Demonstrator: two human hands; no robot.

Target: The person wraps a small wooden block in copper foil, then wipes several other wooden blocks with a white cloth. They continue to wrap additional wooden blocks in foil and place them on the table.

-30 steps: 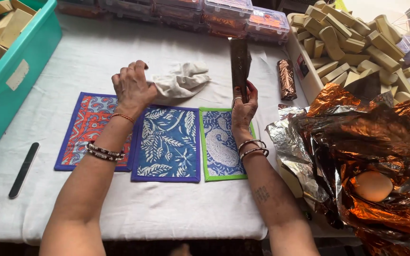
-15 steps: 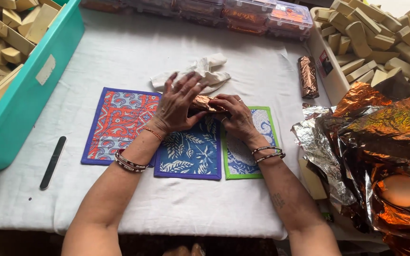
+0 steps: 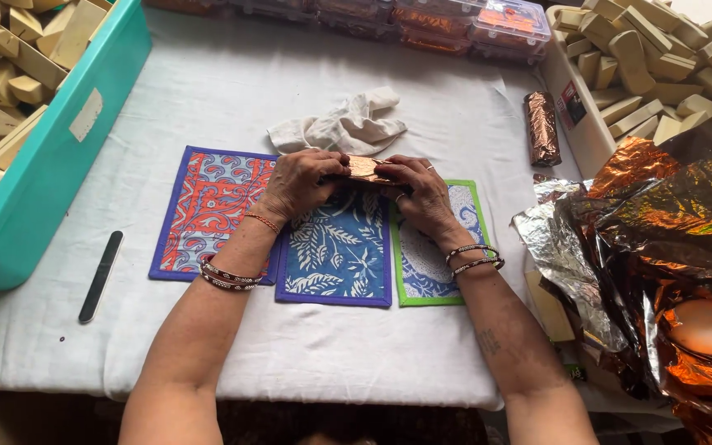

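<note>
Seen from above, a person works at a table (image 3: pixel 232 91) covered with a white cloth. At the centre of the frame both hands meet over a small bar wrapped in copper foil (image 3: pixel 367 169). The left hand (image 3: pixel 302 181) grips its left end and the right hand (image 3: pixel 422 194) grips its right end, fingers curled down over the top, pressing the bar against the upper edge of a blue leaf-print mat (image 3: pixel 335 255).

An orange and blue patterned mat (image 3: pixel 208 210) lies just to the left of the blue one, and a green-edged mat (image 3: pixel 442 264) just to the right, all three touching or overlapping. A crumpled white rag (image 3: pixel 339 128) sits just above the hands. A finished foil-wrapped bar (image 3: pixel 542 128) lies at the upper right, and loose sheets of copper foil (image 3: pixel 669 214) are heaped at the right edge. A black nail file (image 3: pixel 100 276) rests at the lower left, beside a teal bin (image 3: pixel 51 173) of pale blocks.

The step in hand looks like folding and smoothing the foil around the bar. The next move likely calls for firm, even finger pressure along the seam and ends, so that the thin foil closes flat without tearing.
</note>
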